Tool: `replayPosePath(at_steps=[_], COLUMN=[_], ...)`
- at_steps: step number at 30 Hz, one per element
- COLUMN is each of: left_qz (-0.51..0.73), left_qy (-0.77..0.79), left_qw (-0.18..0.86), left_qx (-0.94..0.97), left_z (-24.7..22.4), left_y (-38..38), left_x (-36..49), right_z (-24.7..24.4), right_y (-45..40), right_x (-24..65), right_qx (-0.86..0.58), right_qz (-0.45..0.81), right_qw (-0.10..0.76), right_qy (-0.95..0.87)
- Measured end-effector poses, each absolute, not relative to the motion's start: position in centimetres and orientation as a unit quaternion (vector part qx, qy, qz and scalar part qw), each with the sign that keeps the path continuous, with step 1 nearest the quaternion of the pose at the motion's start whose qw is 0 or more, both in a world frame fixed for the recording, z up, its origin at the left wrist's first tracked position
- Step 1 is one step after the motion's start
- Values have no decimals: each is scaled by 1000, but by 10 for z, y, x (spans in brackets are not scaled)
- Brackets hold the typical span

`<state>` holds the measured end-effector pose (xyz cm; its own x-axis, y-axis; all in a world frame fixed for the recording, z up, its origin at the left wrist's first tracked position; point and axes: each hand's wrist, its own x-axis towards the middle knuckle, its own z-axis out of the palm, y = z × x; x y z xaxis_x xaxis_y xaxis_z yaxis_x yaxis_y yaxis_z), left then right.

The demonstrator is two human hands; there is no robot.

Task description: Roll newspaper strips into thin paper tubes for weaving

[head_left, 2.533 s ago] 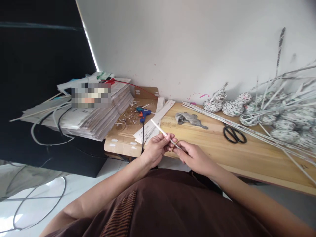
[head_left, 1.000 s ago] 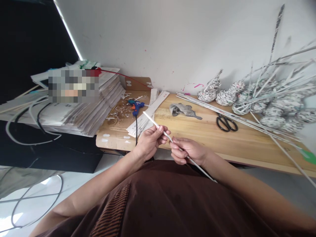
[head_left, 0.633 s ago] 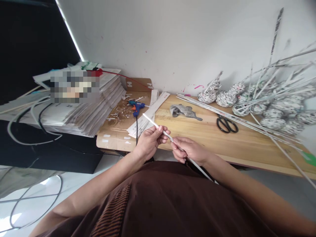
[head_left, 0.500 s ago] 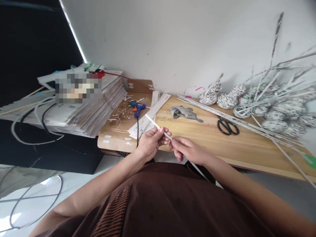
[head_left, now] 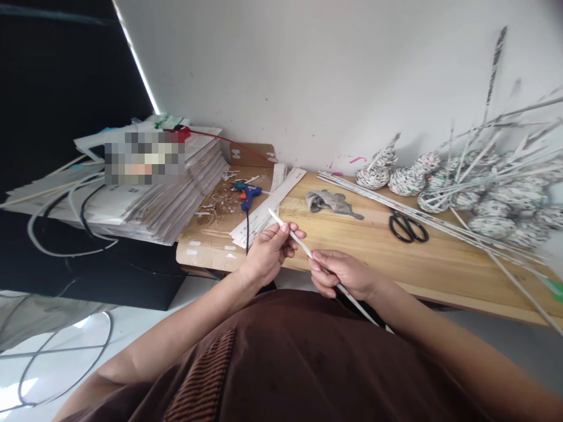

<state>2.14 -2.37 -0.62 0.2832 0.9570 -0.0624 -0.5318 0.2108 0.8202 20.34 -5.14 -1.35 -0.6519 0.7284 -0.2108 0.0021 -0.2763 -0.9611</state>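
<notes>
A thin white rolled paper tube (head_left: 303,245) slants from above my fingers down to the right across my lap. My left hand (head_left: 270,249) pinches it near its upper end, thumb on top. Lower down the tube, my right hand (head_left: 336,272) is closed round it with thumb and fingers. Both hands hover in front of the table's near edge. Just beyond my left hand lie flat printed paper strips (head_left: 281,190) and a blue glue gun (head_left: 250,196) on cardboard.
A tall paper stack (head_left: 176,193) stands at left. A grey cloth (head_left: 332,202), black-handled scissors (head_left: 407,225) and long paper tubes (head_left: 387,199) lie on the wooden table (head_left: 365,246). Woven paper pieces (head_left: 376,170) with sticking-out tubes crowd the right side against the wall.
My right hand has moved a little down and right along the tube, away from my left hand. The tube now shows between them, and the view has shifted slightly.
</notes>
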Motion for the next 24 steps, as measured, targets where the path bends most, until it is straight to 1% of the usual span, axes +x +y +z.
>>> replayPosePath(at_steps=[1, 4, 5, 6, 9, 11, 12, 13, 16, 17, 18, 19, 21, 22, 24], left_qz=[518, 515, 515, 516, 521, 518, 517, 514, 510, 509, 509, 509, 506, 504, 499], left_qy=[303, 314, 313, 311, 302, 302, 302, 304, 304, 302, 298, 293, 288, 288, 293], left_qw=[716, 708, 706, 705, 707, 711, 713, 715, 717, 719, 720, 723, 726, 727, 728], left_qx=[356, 367, 371, 373, 371, 366, 365, 364, 365, 365, 365, 365, 365, 366, 367], left_z=[-7, -9, -9, -10, -10, -10, -10, -10, -10, -9, -9, -9, -9, -9, -10], left_y=[-24, -23, -23, -23, -24, -25, -25, -26, -25, -26, -26, -26, -27, -28, -29], left_x=[22, 23, 23, 23, 23, 23, 23, 23, 24, 24, 25, 25, 25, 26, 26], right_z=[-12, -8, -8, -9, -15, -17, -17, -16, -11, -11, -12, -13, -18, -19, -19], right_y=[-52, -53, -54, -54, -52, -51, -51, -51, -52, -52, -51, -51, -49, -48, -47], right_x=[203, 201, 200, 199, 199, 200, 201, 201, 201, 200, 199, 199, 199, 199, 200], right_qx=[-359, -452, -464, -461, -372, -321, -326, -352, -444, -451, -440, -414, -351, -333, -351], right_qz=[691, 507, 479, 492, 673, 746, 743, 714, 558, 539, 558, 605, 711, 738, 715], right_qw=[254, 299, 308, 312, 287, 262, 256, 259, 307, 321, 328, 324, 298, 286, 277], right_qy=[-574, -670, -678, -669, -572, -522, -525, -548, -630, -634, -623, -597, -532, -513, -537])
